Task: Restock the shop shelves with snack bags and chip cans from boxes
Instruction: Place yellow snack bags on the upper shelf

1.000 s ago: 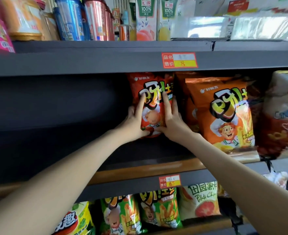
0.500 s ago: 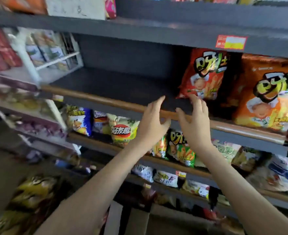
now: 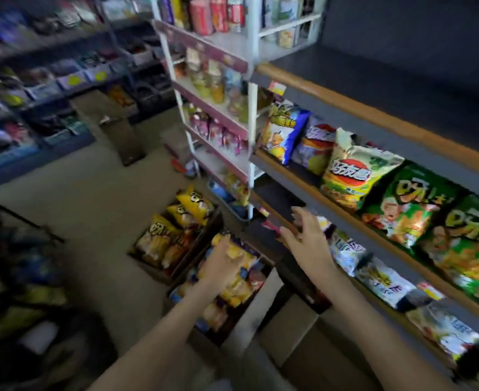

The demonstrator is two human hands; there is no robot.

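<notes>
Yellow snack bags [image 3: 173, 232] lean in a box [image 3: 197, 244], tops toward shelves [image 3: 373, 128]; right hand [image 3: 308, 241] splayed empty, left hand [image 3: 218, 268] unclear.

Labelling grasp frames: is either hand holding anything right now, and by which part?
Right hand is open and empty. Left hand is over the snack bags in the box, seemingly empty; blur hides any grip.

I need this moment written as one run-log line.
stage: reaching for stock | left hand: open, over boxed snack bags | right hand: open, empty
</notes>
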